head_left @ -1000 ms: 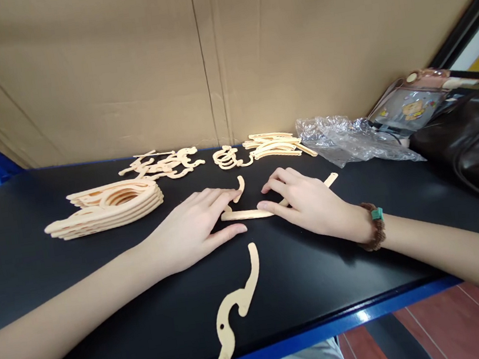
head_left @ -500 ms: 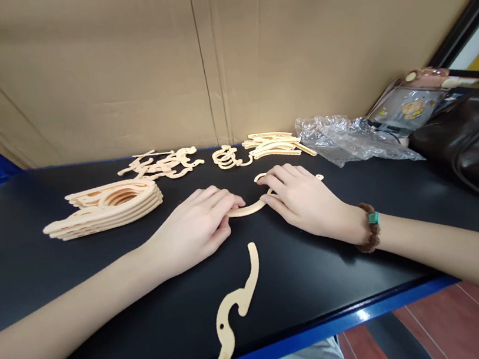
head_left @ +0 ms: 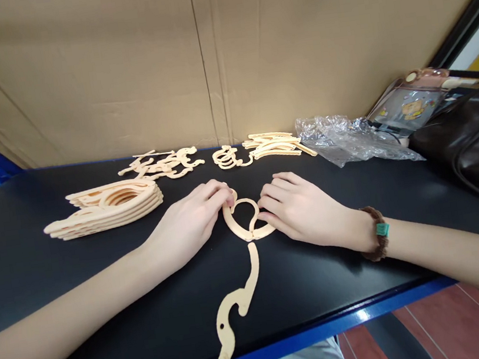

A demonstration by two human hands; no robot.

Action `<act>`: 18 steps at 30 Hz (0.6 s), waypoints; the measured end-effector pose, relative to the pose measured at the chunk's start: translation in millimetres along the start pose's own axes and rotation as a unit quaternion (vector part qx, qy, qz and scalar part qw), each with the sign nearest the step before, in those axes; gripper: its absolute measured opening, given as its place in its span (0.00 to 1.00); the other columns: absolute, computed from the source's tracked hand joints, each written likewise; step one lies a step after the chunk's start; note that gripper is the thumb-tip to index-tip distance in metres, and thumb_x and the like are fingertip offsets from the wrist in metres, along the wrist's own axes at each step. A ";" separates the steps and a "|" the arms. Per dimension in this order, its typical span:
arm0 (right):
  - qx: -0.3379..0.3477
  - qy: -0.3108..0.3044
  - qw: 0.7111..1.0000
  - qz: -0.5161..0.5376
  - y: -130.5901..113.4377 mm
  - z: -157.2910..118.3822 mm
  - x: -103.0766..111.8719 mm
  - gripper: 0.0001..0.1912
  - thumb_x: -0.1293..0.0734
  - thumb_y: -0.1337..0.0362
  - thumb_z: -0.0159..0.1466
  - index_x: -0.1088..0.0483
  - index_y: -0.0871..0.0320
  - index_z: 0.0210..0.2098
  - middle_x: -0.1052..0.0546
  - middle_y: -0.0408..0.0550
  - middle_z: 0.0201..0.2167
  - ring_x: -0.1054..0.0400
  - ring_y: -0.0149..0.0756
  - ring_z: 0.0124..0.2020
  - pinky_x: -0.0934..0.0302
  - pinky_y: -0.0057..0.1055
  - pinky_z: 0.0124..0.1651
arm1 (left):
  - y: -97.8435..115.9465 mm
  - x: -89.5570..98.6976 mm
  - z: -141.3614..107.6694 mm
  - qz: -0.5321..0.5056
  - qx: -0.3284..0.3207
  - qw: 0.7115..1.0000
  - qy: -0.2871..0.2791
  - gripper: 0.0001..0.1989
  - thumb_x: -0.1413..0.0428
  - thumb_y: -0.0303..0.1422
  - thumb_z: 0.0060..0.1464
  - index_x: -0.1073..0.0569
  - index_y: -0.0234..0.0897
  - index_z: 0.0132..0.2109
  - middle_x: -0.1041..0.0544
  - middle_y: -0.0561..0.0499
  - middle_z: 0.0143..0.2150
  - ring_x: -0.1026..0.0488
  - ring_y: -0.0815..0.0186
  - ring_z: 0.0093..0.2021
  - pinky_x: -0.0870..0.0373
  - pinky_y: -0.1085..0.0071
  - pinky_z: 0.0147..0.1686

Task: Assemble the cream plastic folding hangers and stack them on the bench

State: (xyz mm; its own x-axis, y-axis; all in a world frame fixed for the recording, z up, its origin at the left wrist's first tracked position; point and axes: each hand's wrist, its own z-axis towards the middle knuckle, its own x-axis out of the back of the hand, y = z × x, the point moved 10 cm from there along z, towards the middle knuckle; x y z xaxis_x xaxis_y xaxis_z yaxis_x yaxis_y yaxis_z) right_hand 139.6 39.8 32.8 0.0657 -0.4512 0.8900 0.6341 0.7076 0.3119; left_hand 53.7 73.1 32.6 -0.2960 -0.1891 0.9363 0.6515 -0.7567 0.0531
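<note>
Between my hands, cream curved plastic pieces form a rounded shape with a ring-like hook in its middle, low over the black table. My left hand has its fingers closed on the left end of these pieces. On the other side, my right hand grips their right part, its fingers bent over it; the fingertips are partly hidden. Nearer the table's front edge lies a separate wavy cream piece with a small hole, its upper end close below the joined pieces.
A stack of cream hanger-like shapes sits at left. Loose curved pieces, small hooks and straight arms lie at the back. Clear plastic bags and a dark bag are at right.
The held pieces have turned and come closer to me, showing the ring-like hook between my hands. My left fingers have moved up and my right hand slightly nearer and right.
</note>
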 end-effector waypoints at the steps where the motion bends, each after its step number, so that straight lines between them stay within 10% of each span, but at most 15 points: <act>1: 0.002 -0.004 1.000 0.009 -0.1 0.2 -1.5 0.18 0.47 0.62 0.71 0.29 0.62 0.37 0.27 0.52 0.36 0.36 0.40 0.39 0.46 0.39 0.52 | -2.1 -0.4 0.0 -0.013 0.011 1.000 -0.002 0.13 0.60 0.26 0.63 0.33 0.38 0.47 0.30 0.48 0.52 0.31 0.63 0.49 0.29 0.66 0.44; 7: -0.002 0.047 0.999 0.026 1.9 -0.6 12.5 0.16 0.45 0.63 0.70 0.28 0.63 0.41 0.27 0.54 0.37 0.36 0.40 0.41 0.44 0.40 0.52 | 4.1 6.3 1.7 -0.045 -0.004 0.999 0.023 0.15 0.60 0.32 0.66 0.34 0.37 0.54 0.29 0.47 0.54 0.34 0.63 0.55 0.34 0.63 0.54; 12: 0.154 0.071 0.982 0.082 -38.1 -8.6 32.3 0.14 0.43 0.62 0.69 0.29 0.62 0.46 0.26 0.50 0.37 0.34 0.37 0.41 0.42 0.35 0.46 | 26.6 -2.6 -1.0 -0.044 -0.105 0.993 -0.030 0.16 0.58 0.31 0.65 0.30 0.40 0.53 0.31 0.48 0.60 0.35 0.62 0.59 0.37 0.62 0.57; 18: 0.204 0.033 0.966 0.156 -57.6 -12.0 28.9 0.23 0.43 0.50 0.68 0.30 0.60 0.51 0.27 0.51 0.40 0.35 0.36 0.42 0.42 0.31 0.45 | 17.1 7.1 1.5 -0.001 -0.056 0.998 0.005 0.17 0.58 0.36 0.65 0.25 0.37 0.43 0.25 0.47 0.51 0.30 0.60 0.51 0.35 0.59 0.51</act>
State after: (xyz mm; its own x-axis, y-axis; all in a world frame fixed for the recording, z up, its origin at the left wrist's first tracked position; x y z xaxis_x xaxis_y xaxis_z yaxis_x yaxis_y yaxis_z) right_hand 114.3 -20.5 36.5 0.2626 -0.2067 0.9425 0.2208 0.9637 0.1498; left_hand 63.8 59.8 40.7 -0.3050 -0.1938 0.9324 0.5683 -0.8227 0.0149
